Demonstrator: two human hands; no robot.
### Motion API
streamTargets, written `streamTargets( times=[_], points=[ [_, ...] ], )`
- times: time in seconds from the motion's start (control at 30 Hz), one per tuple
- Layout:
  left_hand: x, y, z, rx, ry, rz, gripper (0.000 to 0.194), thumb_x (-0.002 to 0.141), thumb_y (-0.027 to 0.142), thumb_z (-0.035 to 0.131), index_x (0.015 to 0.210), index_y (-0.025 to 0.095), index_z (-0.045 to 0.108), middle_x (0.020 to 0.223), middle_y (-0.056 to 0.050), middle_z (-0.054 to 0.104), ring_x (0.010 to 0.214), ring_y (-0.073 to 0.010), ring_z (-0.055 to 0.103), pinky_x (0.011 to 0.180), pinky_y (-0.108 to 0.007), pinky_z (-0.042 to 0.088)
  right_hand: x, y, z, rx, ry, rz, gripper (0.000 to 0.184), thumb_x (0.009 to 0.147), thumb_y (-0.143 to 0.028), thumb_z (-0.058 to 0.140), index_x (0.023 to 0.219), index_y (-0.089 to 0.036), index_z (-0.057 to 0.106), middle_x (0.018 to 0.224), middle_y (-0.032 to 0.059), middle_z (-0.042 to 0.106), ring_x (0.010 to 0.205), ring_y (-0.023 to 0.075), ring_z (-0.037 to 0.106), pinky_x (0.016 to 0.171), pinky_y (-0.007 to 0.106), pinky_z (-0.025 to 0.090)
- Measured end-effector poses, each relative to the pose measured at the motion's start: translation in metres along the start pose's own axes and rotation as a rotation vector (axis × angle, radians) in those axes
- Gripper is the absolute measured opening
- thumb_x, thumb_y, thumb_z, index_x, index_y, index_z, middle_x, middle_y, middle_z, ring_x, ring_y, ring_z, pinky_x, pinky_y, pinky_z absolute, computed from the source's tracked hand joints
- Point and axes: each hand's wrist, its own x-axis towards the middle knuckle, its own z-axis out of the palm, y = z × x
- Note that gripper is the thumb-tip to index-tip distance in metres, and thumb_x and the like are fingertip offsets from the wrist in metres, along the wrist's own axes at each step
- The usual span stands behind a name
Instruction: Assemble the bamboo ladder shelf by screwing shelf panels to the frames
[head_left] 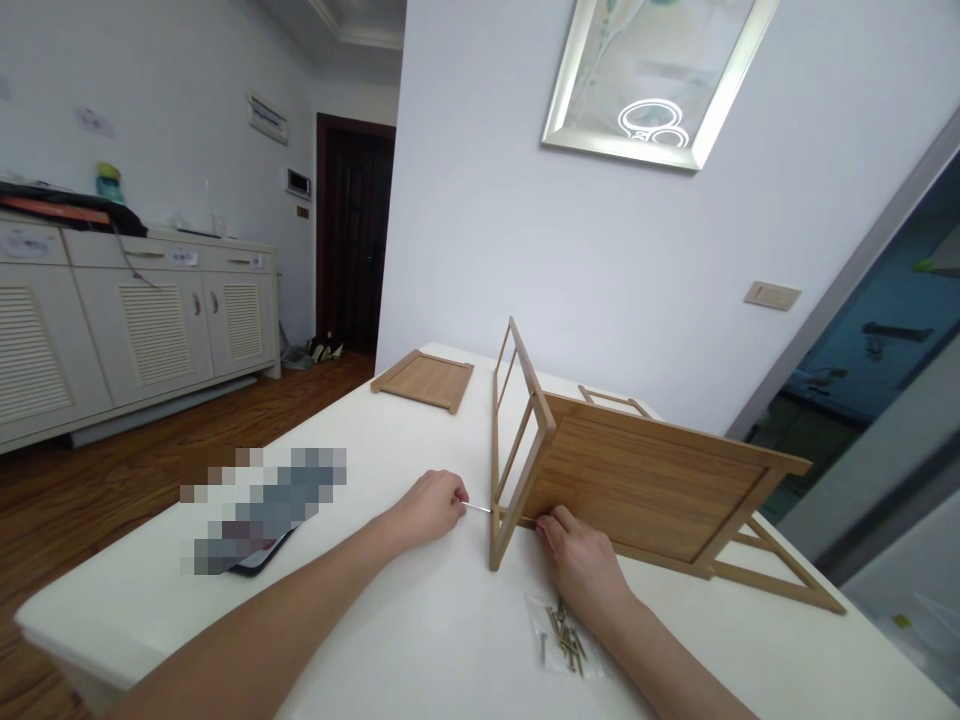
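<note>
In the middle of the view, my left hand (435, 508) is closed on a thin silver hex key (477, 507), its tip touching the lower part of an upright wooden side frame (517, 500). On the other side of that frame, my right hand (581, 550) pinches the lower edge of a wooden panel (637, 470) where it meets the frame; my fingertips are partly hidden. The panel stands on edge, with a second side frame (787, 575) at its far right end. Near my right wrist lies a clear plastic bag of several screws (566, 638).
A loose wooden panel (427, 380) lies flat at the back left of the white table (352, 620). Another slim wooden frame (611, 400) lies behind the assembly. A phone (262, 555), partly blurred out, is at left. The wall (465, 200) borders the table's far side.
</note>
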Motion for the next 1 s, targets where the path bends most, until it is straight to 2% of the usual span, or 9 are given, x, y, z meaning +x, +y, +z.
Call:
streamTargets(
  times=[0.1,0.23,0.43,0.73,1.0],
  points=[
    [-0.001,0.001,-0.001,0.013,0.003,0.016,0.023,0.079,0.019,0.054,0.089,0.018,0.074,0.086,-0.006,0.076,0.081,-0.0195,0.069,0.071,-0.028,0.048,0.003,-0.006,-0.005,0.071,-0.009,-0.026,0.023,0.095,-0.015,0.044,0.101,-0.020,0.066,0.089,0.0050,0.065,0.078,0.0169,0.063,0.062,0.026,0.039],
    [-0.003,0.002,0.002,0.046,0.007,0.033,0.020,0.077,0.019,0.056,0.087,0.019,0.074,0.083,-0.007,0.075,0.080,-0.0215,0.068,0.069,-0.029,0.047,0.006,-0.019,-0.012,0.205,-0.061,-0.076,0.036,0.092,-0.011,0.045,0.122,-0.024,0.059,0.095,0.0040,0.065,0.086,0.0174,0.063,0.069,0.025,0.043],
    [-0.002,0.002,0.007,0.071,0.016,0.022,0.021,0.079,0.017,0.054,0.090,0.019,0.071,0.088,-0.007,0.074,0.084,-0.0222,0.067,0.072,-0.030,0.047,0.007,-0.024,-0.013,0.322,-0.108,-0.096,0.032,0.091,-0.012,0.043,0.112,-0.023,0.065,0.103,0.0059,0.064,0.097,0.0178,0.061,0.082,0.027,0.046],
    [0.001,0.002,0.010,0.080,0.041,-0.014,0.021,0.081,0.017,0.052,0.093,0.018,0.068,0.098,-0.008,0.073,0.094,-0.0227,0.066,0.080,-0.031,0.047,0.007,-0.020,-0.009,0.375,-0.087,-0.109,0.041,0.087,-0.007,0.046,0.117,-0.026,0.066,0.100,0.0054,0.065,0.093,0.0179,0.060,0.080,0.027,0.048],
    [0.000,0.002,0.009,0.060,0.015,-0.018,0.017,0.081,0.019,0.054,0.090,0.019,0.068,0.093,-0.007,0.074,0.085,-0.0203,0.067,0.073,-0.028,0.047,0.006,-0.019,-0.004,0.428,-0.060,-0.107,0.041,0.085,-0.007,0.048,0.117,-0.026,0.066,0.099,0.0060,0.065,0.092,0.0190,0.060,0.080,0.029,0.049]
  ],
)
